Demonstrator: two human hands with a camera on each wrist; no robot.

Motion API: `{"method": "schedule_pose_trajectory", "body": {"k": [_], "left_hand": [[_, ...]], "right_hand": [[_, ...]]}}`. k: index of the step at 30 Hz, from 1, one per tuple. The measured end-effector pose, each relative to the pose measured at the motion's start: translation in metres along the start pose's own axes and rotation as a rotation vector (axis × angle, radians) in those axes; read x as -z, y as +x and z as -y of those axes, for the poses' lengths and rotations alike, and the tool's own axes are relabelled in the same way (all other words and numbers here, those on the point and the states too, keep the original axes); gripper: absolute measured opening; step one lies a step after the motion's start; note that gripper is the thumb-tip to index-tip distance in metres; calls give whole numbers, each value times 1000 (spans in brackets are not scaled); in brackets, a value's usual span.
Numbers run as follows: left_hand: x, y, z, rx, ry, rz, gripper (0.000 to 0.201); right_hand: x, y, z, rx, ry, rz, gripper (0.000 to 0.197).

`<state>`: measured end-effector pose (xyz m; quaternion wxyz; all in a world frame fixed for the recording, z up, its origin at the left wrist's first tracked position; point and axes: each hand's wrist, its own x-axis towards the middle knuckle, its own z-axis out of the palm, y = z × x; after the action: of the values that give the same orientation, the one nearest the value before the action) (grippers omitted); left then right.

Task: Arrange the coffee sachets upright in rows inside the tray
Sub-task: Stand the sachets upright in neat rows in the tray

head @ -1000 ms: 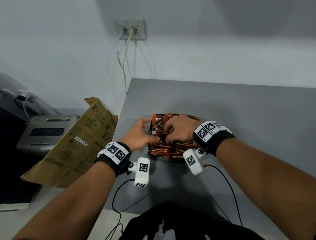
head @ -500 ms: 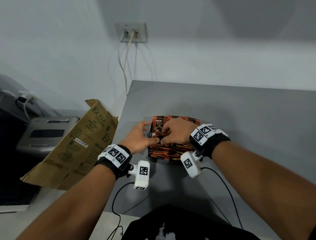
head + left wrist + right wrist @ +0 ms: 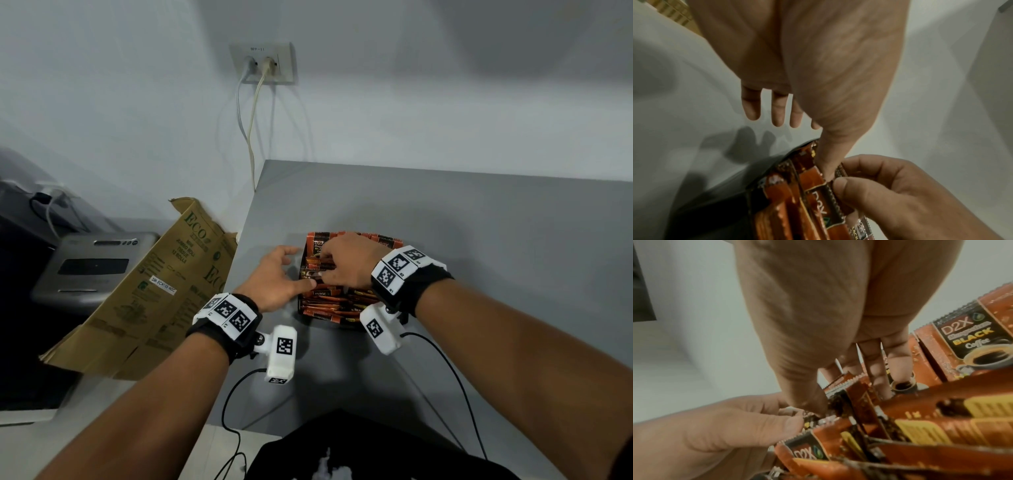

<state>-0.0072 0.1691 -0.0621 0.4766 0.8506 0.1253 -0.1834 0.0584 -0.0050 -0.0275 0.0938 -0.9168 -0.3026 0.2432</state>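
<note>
While a row of coffee sachets (image 3: 356, 238) is already standing at the tray's (image 3: 302, 274) far wall, most are lying loose nearer. Right hand (image 3: 346, 263) is pinching one sachet; left hand (image 3: 274, 281) is spread, thumb pressing the pile. Count: one tray, sachets too many to tell.
</note>
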Motion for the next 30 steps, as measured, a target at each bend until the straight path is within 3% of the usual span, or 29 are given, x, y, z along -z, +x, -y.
{"method": "schedule_pose_trajectory", "body": {"k": [7,13,18,24,30], "left_hand": [[-1,1,0,17,-1,29,86],[-1,5,3,38,-62,26,74],[-4,6,3,58,-44,41,85],[0,8,3,47,-42,41,88],[-3,11,5,33,-97,41,81]], "right_hand": [[0,6,12,44,-106,23,23],[-1,5,8,48,-32,9,27],[-4,7,11,48,-99,12,18],[3,5,13,28,-122,-54,13],[29,-13,-7,0,49,-180,3]]}}
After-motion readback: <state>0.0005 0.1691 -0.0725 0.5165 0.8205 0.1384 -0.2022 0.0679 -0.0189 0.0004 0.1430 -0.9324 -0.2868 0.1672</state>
